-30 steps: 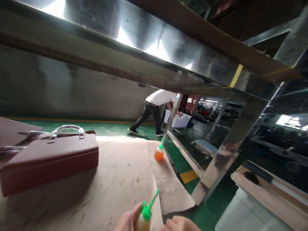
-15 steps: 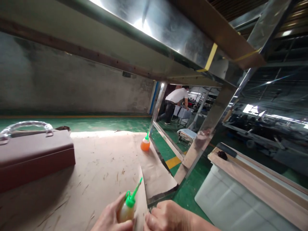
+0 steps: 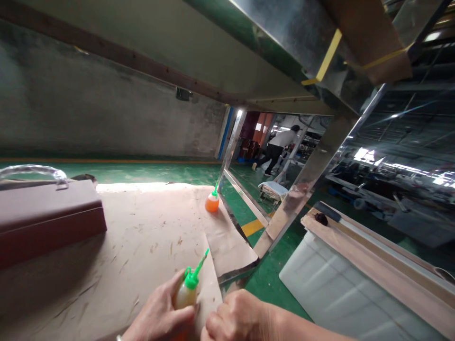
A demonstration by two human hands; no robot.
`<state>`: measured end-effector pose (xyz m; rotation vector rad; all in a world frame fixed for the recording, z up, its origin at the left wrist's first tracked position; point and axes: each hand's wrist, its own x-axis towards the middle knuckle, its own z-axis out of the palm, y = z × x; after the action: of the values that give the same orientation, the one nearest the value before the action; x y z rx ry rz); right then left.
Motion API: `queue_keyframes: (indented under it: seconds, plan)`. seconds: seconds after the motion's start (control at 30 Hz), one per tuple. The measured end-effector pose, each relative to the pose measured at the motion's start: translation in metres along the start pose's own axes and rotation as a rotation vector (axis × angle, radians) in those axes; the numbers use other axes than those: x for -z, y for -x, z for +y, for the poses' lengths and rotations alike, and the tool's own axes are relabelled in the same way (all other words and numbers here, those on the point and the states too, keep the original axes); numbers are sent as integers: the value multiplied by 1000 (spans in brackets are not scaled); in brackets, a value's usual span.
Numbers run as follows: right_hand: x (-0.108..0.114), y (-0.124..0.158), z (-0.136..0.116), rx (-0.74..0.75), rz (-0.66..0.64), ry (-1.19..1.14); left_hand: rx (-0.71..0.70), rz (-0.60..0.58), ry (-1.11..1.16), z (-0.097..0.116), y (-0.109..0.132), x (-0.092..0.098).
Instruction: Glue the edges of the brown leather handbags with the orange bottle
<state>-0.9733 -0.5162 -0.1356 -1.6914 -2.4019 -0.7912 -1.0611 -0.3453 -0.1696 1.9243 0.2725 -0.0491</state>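
Note:
My left hand [image 3: 161, 308] is wrapped round a squeeze bottle [image 3: 186, 294] with a green nozzle cap and yellowish contents. The bottle leans, its nozzle pointing up and to the right. Beside it my right hand [image 3: 238, 315] is closed in a fist at the edge of the brown paper sheet [image 3: 142, 251] covering the shelf. What its fingers hold, if anything, is hidden. A second squeeze bottle [image 3: 212, 203], with orange liquid and a green nozzle, stands upright near the sheet's far right corner.
A dark red handled case [image 3: 53, 218] sits at left on the sheet. Overhead runs a metal-edged tabletop [image 3: 284, 42], with a metal leg [image 3: 302, 175] at right. A white bin [image 3: 313, 270] with boards on top stands right. Farther off, a person [image 3: 279, 144] bends forward.
My view has shifted slightly, so the shelf things sit a little higher and farther left. My left hand keeps its hold on the bottle. The distant person has moved right and away.

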Motion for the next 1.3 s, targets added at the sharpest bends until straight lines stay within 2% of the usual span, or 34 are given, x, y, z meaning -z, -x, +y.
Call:
queue_keyframes:
  seconds: [0.07,0.13,0.23,0.3,0.37,0.43,0.5,0.67,0.8,1.07,1.3]
  plan:
    - [3,3,-7,-148,-86,-110,-9,5,1,2,1,1]
    - [7,10,-14,-395,-169,-203,-25,12,-14,3,2,2]
    - [11,29,-26,-779,-182,-285,-21,13,-25,5,2,4]
    - [7,43,-37,-1145,-152,-527,4,3,-11,6,2,5]
    - [-1,53,-51,-1478,-109,-867,18,5,-2,7,3,5]
    - [-10,54,-63,-1641,-60,-1125,16,13,-25,7,4,4]
    - [-18,47,-72,-1673,-7,-1236,9,25,-60,7,5,3]
    - [-28,20,-79,-1758,236,-1482,11,52,-89,7,5,1]
    - [-29,18,-82,-1807,367,-1598,25,66,-97,8,3,2]
    - [-19,22,-79,-1829,430,-1822,42,90,-119,10,3,1]
    - [-19,26,-82,-1776,466,-1883,40,85,-98,12,4,0]
